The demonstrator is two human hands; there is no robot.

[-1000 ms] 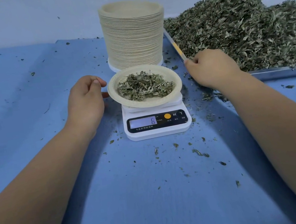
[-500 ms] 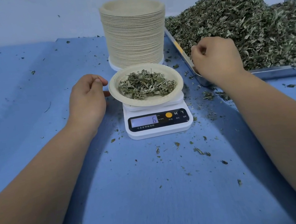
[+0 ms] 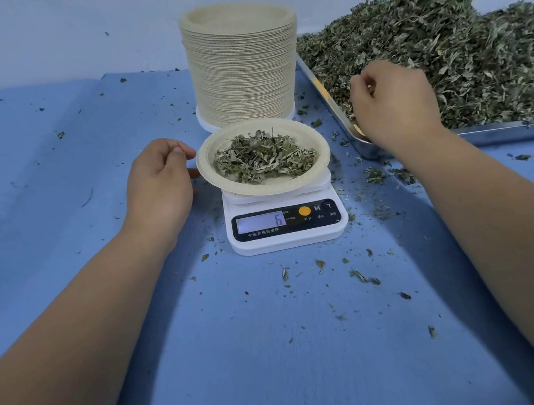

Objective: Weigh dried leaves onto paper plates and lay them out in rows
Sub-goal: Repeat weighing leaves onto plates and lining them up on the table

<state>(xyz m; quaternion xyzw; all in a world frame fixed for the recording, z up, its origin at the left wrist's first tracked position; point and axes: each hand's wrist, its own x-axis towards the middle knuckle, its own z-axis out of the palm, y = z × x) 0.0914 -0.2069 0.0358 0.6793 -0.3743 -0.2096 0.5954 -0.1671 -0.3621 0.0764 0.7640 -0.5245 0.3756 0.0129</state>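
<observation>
A paper plate (image 3: 209,172) with a small heap of dried leaves (image 3: 264,159) sits on a white digital scale (image 3: 290,238) whose display reads 6. My left hand (image 3: 156,187) rests beside the plate's left rim, fingers loosely curled, one fingertip touching the rim. My right hand (image 3: 394,103) is over the near-left corner of the metal tray (image 3: 508,133), fingers curled down into the big pile of dried leaves (image 3: 443,47). A tall stack of empty paper plates (image 3: 242,67) stands just behind the scale.
Blue cloth (image 3: 45,166) covers the table, with leaf crumbs scattered in front of and to the right of the scale. The tray's steel edge runs along the right side. A pale wall rises behind.
My right hand has moved from the tray's left edge up and right into the leaf pile, with its fingers curling. The left hand, plate and scale reading stay the same.
</observation>
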